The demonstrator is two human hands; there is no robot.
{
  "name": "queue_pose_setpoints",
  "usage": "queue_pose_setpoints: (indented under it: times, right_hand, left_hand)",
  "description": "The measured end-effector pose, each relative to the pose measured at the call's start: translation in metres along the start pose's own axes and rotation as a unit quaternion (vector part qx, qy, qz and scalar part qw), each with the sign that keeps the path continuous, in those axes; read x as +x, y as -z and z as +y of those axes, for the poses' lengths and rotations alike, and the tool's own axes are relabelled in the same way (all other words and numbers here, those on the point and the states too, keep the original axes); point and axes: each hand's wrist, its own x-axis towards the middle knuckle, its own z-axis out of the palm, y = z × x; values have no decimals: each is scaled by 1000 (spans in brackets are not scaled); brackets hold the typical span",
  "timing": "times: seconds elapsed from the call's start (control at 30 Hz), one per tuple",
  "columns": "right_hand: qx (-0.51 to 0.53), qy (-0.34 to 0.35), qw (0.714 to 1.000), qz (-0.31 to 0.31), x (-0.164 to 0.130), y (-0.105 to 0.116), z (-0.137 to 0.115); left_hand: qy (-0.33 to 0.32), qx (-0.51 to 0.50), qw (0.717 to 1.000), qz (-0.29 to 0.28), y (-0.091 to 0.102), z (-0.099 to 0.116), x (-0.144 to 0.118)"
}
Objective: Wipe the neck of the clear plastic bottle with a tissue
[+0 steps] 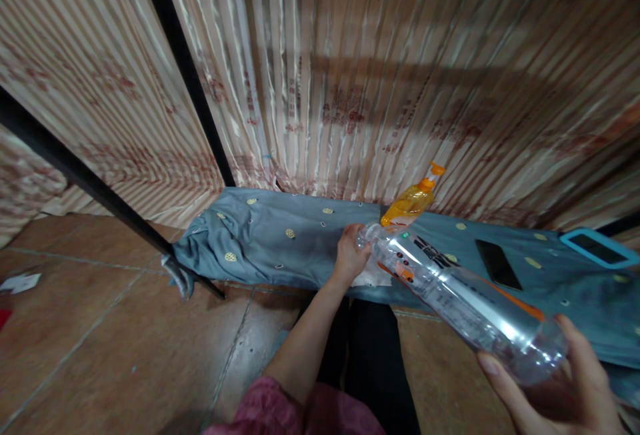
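A large clear plastic bottle (465,298) with a silver and orange label lies slantwise in the air before me, its neck to the left and its base toward the lower right. My left hand (351,253) is closed around the neck, its fingertips partly hidden. My right hand (563,378) grips the base between thumb and fingers. No liquid shows inside. Behind the neck stands an orange pump bottle (410,203), partly covered by the clear one. A piece of white paper or cloth (373,276) lies below my left hand.
A grey-blue cloth (270,248) with yellow pineapple prints covers a long, low surface. A dark phone (497,264) and a blue-framed device (600,248) rest on its right side. Black poles (187,68) rise at the left. A striped curtain (350,88) hangs behind; tiled floor (100,328) lies below.
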Motion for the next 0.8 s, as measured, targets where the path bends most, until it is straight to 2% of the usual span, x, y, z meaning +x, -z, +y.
queue_pose_setpoints:
  times: [0.13, 0.33, 0.5, 0.8]
  right_hand:
    - [-19, 11, 1000, -7, 1, 2, -4]
    - [-7, -4, 1000, -5, -1, 1, 4]
    - [-8, 29, 1000, 5, 2, 0, 3]
    - [-5, 9, 1000, 7, 3, 0, -1]
  left_hand:
    - [-3, -5, 1000, -1, -1, 0, 0]
    - [1, -2, 1000, -5, 0, 0, 1]
    - [3, -2, 1000, -6, 1, 2, 1]
    - [-1, 0, 1000, -7, 2, 3, 1]
